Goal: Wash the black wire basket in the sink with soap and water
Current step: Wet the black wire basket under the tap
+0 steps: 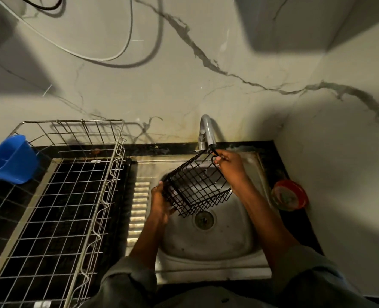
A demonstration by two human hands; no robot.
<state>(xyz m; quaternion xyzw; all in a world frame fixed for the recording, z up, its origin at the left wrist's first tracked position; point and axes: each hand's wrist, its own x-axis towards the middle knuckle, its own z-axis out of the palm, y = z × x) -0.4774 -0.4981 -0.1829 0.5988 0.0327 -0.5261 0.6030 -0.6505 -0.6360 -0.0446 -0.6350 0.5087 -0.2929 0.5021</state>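
Note:
The black wire basket [197, 185] hangs tilted over the steel sink [208, 247], just below the tap's spout [207, 134]. My left hand [160, 202] grips the basket's lower left end. My right hand [227, 164] holds its upper right corner by the hooks, close to the spout. The drain [204, 220] shows under the basket. I cannot tell whether water is running.
A large metal dish rack [57, 196] fills the counter to the left, with a blue plastic cup [10, 158] hooked on its far left side. A red round container [289, 194] sits on the dark counter right of the sink. The marble wall stands close behind.

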